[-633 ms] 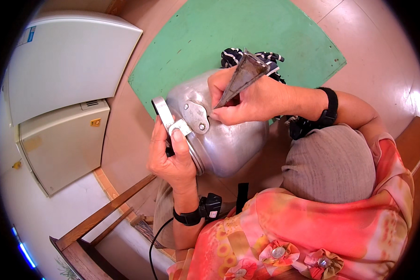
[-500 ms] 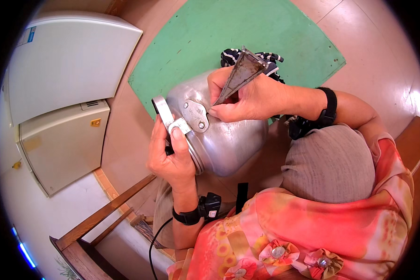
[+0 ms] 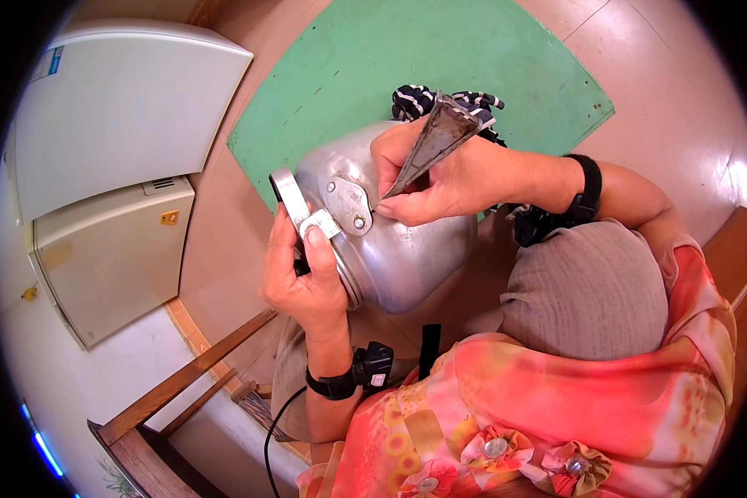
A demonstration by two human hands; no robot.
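A dull aluminium pot [image 3: 423, 257] lies tipped on its side before me, its rim toward the left. On its wall is a riveted metal plate [image 3: 348, 206]. My left hand [image 3: 305, 278] is wrapped round the flat metal handle [image 3: 294, 199] by the rim, thumb pressing on a bright bracket. My right hand [image 3: 444, 178] pinches a long, triangular, rust-stained metal scraper [image 3: 436, 141] low down near its narrow point. That point sits at the right edge of the plate; whether it touches cannot be made out. The wide end points up and away.
Beneath and beyond the pot lies a green board [image 3: 373, 66], with a dark striped cloth [image 3: 413, 101] on it. A white fridge [image 3: 124, 108] and a smaller cabinet [image 3: 116, 257] stand at left. A wooden frame [image 3: 187, 378] is near my left arm; my knee [image 3: 589, 290] is at right.
My right hand and the scraper have shifted slightly right and toward me, along the plate's edge. The left hand and the pot have stayed nearly still.
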